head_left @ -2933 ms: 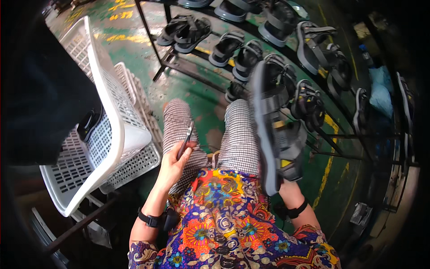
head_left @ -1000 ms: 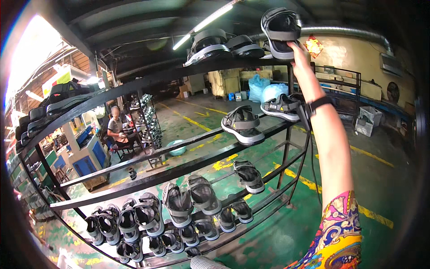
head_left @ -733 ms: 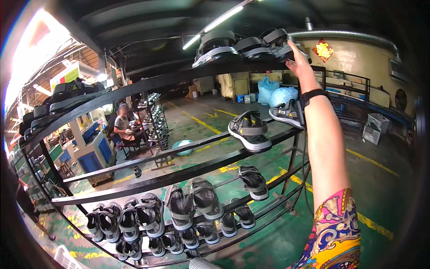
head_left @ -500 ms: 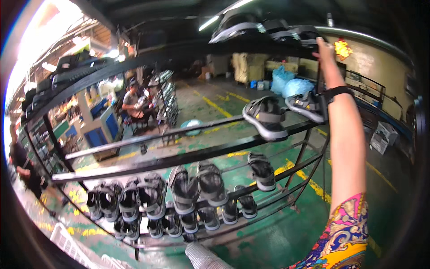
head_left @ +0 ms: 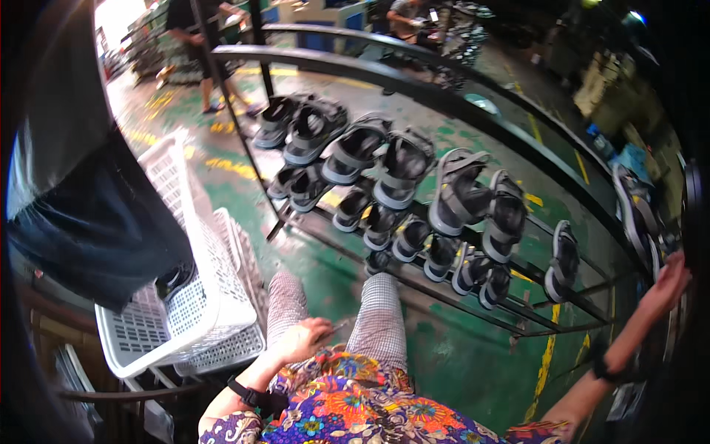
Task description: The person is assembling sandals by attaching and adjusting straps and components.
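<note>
My left hand (head_left: 309,339) is in front of my waist, its fingers curled round something thin that I cannot make out. My right hand (head_left: 663,285) reaches out at the far right, fingers stretched, next to the end of the black metal rack (head_left: 414,87). Close to that hand, partly in shadow, grey-black sandals (head_left: 634,214) stand on a shelf. Lower shelves carry several more strappy sandals with pale soles, such as a sandal (head_left: 505,216) in the middle and a single sandal (head_left: 562,261) nearer the right end.
At left is a white plastic basket (head_left: 211,314) with dark footwear inside, stacked on another. Black cloth (head_left: 89,222) hangs over it. Beyond the rack, one person (head_left: 194,37) stands and another person (head_left: 405,18) is farther back. Yellow lines mark the green floor (head_left: 451,348).
The view has tilted down and turned left. My right hand has left the sandals on the rack's top shelf and is lower at right. My left hand and the basket have come into view.
</note>
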`<state>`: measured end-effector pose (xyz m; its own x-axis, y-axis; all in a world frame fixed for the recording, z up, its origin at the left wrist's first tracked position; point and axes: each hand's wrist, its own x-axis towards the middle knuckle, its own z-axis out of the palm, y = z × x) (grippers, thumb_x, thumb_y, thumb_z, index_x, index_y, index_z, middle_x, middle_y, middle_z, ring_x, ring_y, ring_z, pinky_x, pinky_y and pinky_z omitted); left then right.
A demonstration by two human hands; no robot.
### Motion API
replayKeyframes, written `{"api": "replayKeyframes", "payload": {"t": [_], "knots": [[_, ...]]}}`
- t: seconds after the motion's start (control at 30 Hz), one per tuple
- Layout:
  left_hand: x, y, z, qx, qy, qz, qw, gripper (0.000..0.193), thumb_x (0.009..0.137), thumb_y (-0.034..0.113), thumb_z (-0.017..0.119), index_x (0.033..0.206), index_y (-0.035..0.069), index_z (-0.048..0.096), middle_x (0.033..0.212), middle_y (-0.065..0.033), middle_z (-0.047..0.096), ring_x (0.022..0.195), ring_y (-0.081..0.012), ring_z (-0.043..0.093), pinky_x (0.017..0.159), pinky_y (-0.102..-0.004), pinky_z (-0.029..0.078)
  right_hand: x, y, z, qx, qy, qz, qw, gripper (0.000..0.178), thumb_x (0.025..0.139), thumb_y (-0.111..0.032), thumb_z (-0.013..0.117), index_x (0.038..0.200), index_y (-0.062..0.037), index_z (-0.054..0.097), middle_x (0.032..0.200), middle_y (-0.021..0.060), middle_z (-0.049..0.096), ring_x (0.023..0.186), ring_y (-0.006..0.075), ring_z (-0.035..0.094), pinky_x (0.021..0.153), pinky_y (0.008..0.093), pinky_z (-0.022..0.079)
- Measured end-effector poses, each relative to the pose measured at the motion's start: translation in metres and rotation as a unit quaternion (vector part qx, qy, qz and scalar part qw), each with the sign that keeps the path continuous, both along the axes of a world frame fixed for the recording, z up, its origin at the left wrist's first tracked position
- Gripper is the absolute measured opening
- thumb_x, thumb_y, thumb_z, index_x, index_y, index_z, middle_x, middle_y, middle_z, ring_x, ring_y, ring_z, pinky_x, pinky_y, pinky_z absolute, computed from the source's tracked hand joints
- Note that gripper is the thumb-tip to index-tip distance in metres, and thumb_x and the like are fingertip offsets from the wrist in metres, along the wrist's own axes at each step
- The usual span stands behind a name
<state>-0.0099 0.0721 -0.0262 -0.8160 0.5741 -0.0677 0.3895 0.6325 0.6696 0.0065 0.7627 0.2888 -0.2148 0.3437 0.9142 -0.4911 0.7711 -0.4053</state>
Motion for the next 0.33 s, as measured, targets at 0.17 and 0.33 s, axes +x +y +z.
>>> {"api": "replayKeyframes", "payload": {"t": [0.17,0.33], "knots": [[0.012,-0.071,0.06,0.078,0.032,0.172,0.981,0.028,0.082,0.008,0.061,0.11,0.001,0.059,0.119,-0.0155,0.056,0.112,-0.0312,0.054,0.095,-0.0371,0.044,-0.081,-0.309,-0.218,-0.23,-0.464,0.231,0.824,0.016,0.087,-0.012,0.057,0.1,-0.0029,0.058,0.085,0.0055,0.061,0.065,0.0103,0.057,0.052,0.0196,0.041],[0.01,-0.19,0.132,0.024,0.061,0.296,0.953,0.029,0.084,0.008,0.062,0.113,0.004,0.061,0.122,-0.0181,0.057,0.115,-0.0302,0.054,0.097,-0.0364,0.041,-0.046,-0.401,-0.41,0.222,-0.622,0.296,0.69,0.035,0.083,-0.013,0.065,0.116,-0.0102,0.058,0.121,0.0117,0.057,0.113,0.0263,0.053,0.098,0.0402,0.04]]}}
